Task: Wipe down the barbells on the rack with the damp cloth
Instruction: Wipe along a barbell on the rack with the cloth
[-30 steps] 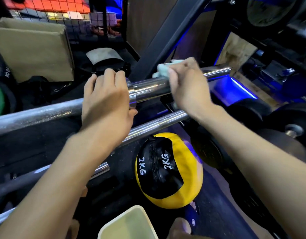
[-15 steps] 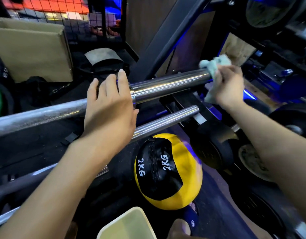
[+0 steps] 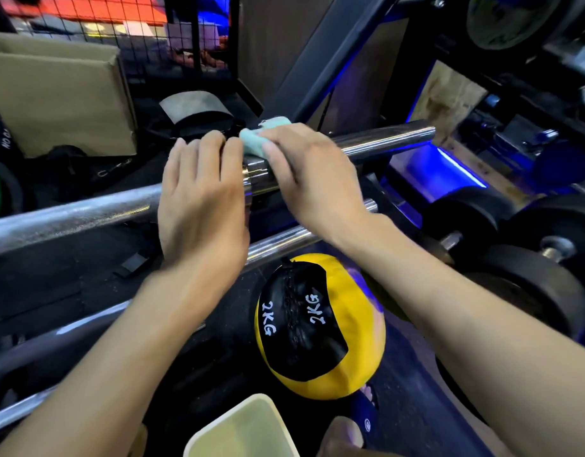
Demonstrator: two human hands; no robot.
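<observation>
The cloth [image 3: 264, 137] has returned from the sleeve's far end to its inner end, against the collar, so the top bar [image 3: 377, 140] is getting another pass. The right hand [image 3: 312, 179] curls over cloth and sleeve. The left hand [image 3: 202, 199] grips the shaft just beside it. The fingertips and most of the cloth are hidden; the lower bars [image 3: 284, 240] look untouched.

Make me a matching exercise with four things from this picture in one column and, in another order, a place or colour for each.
1. cloth
2. left hand
3. medicine ball
4. cardboard box

a. yellow and black, marked 2KG
b. far left, behind the bars
c. under the right hand on the top barbell
d. on the barbell at its collar

Pairs: 1-c, 2-d, 3-a, 4-b
</observation>
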